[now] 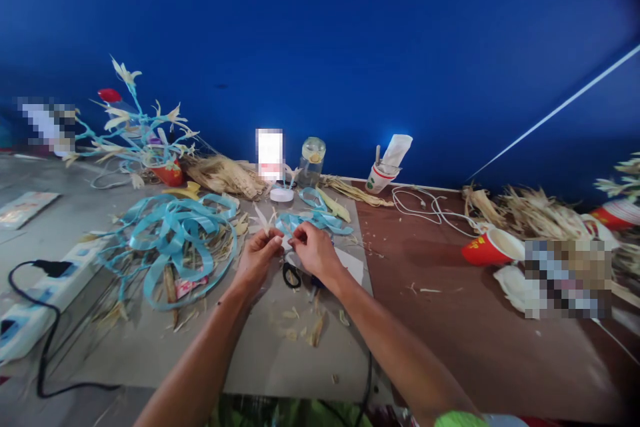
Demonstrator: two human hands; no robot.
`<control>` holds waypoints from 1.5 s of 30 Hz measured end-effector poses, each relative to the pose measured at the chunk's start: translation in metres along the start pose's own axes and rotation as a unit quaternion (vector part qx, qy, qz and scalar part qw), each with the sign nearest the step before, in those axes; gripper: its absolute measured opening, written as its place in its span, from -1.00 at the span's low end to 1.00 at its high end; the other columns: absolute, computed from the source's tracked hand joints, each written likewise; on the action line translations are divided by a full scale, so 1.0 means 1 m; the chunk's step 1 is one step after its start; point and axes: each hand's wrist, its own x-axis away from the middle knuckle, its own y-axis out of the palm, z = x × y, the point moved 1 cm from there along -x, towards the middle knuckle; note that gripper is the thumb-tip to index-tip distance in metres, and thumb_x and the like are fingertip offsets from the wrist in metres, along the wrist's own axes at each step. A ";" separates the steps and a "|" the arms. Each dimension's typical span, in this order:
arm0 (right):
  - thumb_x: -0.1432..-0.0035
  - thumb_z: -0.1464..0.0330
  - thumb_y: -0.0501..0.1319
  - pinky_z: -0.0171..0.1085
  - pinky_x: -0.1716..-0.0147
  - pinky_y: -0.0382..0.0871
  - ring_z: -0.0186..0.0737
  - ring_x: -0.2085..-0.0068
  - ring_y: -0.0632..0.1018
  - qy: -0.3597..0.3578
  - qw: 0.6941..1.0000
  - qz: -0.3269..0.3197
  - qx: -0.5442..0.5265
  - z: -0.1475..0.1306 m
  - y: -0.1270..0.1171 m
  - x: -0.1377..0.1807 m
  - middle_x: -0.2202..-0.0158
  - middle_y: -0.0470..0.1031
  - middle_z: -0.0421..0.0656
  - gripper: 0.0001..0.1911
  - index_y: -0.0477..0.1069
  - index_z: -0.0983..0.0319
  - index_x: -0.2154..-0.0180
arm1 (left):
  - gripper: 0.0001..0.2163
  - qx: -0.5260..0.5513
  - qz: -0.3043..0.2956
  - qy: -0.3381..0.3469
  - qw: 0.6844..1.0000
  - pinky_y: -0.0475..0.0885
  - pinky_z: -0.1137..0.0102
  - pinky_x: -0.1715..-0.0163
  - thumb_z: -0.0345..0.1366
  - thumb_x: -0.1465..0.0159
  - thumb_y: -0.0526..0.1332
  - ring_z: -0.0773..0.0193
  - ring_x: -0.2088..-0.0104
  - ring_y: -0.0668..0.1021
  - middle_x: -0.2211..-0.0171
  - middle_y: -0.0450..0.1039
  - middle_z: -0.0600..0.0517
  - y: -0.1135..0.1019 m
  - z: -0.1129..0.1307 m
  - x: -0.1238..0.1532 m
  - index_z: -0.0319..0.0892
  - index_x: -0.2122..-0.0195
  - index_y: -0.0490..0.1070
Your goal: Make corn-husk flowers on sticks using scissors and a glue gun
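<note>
My left hand (259, 255) is closed in a pinch on a small flower of pale dried husk (263, 220), its petals rising above the fingers. Close beside it, my right hand (315, 250) is also pinched; what its fingertips hold is too small to make out. Light blue ribbon (333, 221) lies on the table just behind both hands. Below the fingers are black scissor handles (291, 275), partly covered by the right hand, and a white sheet (353, 265). To the left spreads a large tangle of blue ribbon (173, 230) over husk scraps.
A glass jar (313, 163), a bright blurred screen (270, 153) and a paper cup (383, 177) stand along the blue wall. Husk flowers on blue stems (140, 120) rise at left. A power strip (60, 297) lies front left; a red cup (487, 248) lies tipped at right.
</note>
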 end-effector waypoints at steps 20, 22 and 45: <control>-0.08 0.40 0.19 -0.34 0.23 0.27 -0.25 0.23 0.47 -0.089 0.996 0.016 0.011 -0.005 0.002 0.014 0.28 0.46 -0.12 -0.94 0.44 0.22 0.37 | -0.80 -0.062 0.008 0.033 0.998 0.23 0.50 0.52 -0.23 0.00 0.34 0.44 0.58 0.31 0.62 0.28 0.13 -0.002 0.003 -0.002 -0.24 0.55 0.39; -0.05 0.45 0.20 -0.35 0.25 0.27 -0.28 0.29 0.46 -0.082 0.996 0.013 -0.024 -0.003 0.002 0.013 0.37 0.47 -0.16 -0.93 0.43 0.23 0.46 | -0.81 -0.062 0.018 0.031 0.997 0.24 0.51 0.52 -0.23 -0.01 0.34 0.45 0.58 0.32 0.62 0.29 0.13 -0.002 0.003 -0.001 -0.23 0.54 0.40; 0.02 0.42 0.25 -0.41 0.45 0.27 -0.36 0.46 0.45 -0.033 0.977 -0.033 -0.208 0.003 -0.003 0.006 0.50 0.47 -0.24 -0.95 0.42 0.25 0.42 | -0.76 -0.039 0.008 -0.028 0.999 0.33 0.51 0.56 -0.23 0.11 0.42 0.42 0.60 0.42 0.62 0.39 0.09 0.007 0.004 0.001 -0.25 0.56 0.42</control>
